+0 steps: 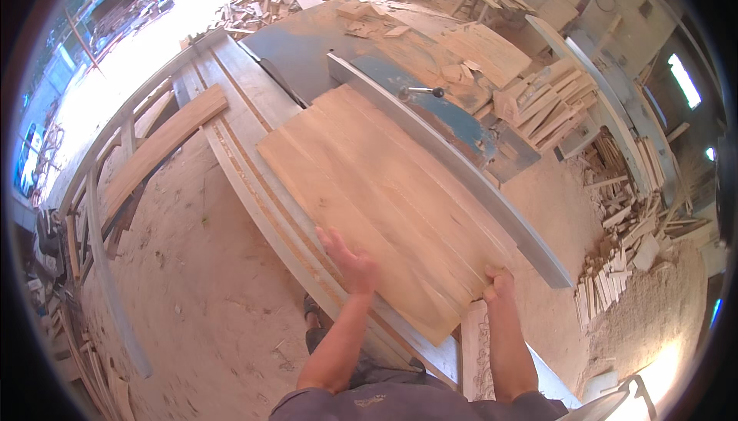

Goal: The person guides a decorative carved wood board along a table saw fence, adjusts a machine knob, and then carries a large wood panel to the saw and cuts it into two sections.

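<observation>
A wide wooden panel lies flat on the saw table, its long right edge beside the straight metal fence. My left hand rests against the panel's left edge near its close end, fingers stretched out and apart. At the near right corner, my right hand has its fingers closed round the panel's edge; its fingertips are partly hidden. Beyond the panel's far end, a thin dark blade or guard rises by a slot in the table.
Left of the panel runs a long metal sliding rail, with a loose board across its far part. A black-knobbed lever stands behind the fence. Stacked offcuts lie at the right, and a scrap heap lies at the back.
</observation>
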`<action>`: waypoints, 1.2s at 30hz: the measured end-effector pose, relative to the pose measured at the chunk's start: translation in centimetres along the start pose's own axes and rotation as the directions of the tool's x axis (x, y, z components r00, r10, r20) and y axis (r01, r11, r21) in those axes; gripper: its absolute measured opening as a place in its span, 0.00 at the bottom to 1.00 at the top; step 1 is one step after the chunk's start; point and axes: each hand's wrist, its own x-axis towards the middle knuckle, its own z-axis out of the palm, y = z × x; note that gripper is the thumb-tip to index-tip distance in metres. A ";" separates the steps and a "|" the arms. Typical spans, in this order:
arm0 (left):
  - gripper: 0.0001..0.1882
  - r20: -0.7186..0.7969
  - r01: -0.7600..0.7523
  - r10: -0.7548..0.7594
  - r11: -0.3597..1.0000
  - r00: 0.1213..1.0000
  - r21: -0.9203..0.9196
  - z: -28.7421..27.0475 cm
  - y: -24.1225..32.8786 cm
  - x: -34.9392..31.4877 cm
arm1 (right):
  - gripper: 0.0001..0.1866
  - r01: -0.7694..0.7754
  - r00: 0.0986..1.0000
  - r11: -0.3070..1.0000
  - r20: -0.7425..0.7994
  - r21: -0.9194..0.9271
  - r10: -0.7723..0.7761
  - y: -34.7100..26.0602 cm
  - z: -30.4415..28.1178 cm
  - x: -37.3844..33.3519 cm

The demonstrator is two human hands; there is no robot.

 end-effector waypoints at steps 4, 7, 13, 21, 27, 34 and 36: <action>0.40 -0.031 -0.004 0.002 0.997 1.000 -0.076 0.1 -1.0 2.6 | 0.28 0.106 0.993 0.994 0.044 0.019 -0.107 2.1 2.2 1.5; 0.39 -0.013 0.016 -0.017 1.000 1.000 -0.013 0.4 -1.2 4.7 | 0.30 0.223 0.971 0.973 0.076 0.060 -0.227 3.2 4.2 2.2; 0.36 -0.062 -0.013 0.026 0.980 0.998 0.200 0.5 -2.3 5.7 | 0.37 0.605 0.723 0.459 0.207 -0.651 -0.660 3.0 8.1 -5.2; 0.35 0.090 -0.257 0.241 0.926 0.966 0.276 -0.5 -4.4 6.5 | 0.32 0.893 0.370 -0.143 0.878 -0.426 -0.304 5.2 11.5 -14.1; 0.34 0.101 -0.212 0.196 0.958 0.975 0.190 -1.5 -3.5 7.6 | 0.30 0.893 0.349 -0.155 0.868 -0.422 -0.354 6.1 13.0 -13.8; 0.35 0.117 -0.261 0.242 0.945 0.963 0.199 -1.8 -4.8 10.2 | 0.29 0.893 0.346 -0.145 0.856 -0.426 -0.384 7.0 16.2 -13.1; 0.35 0.105 -0.257 0.240 0.945 0.965 0.204 -1.4 -5.7 11.2 | 0.29 0.879 0.363 -0.159 0.847 -0.449 -0.387 7.8 16.6 -12.5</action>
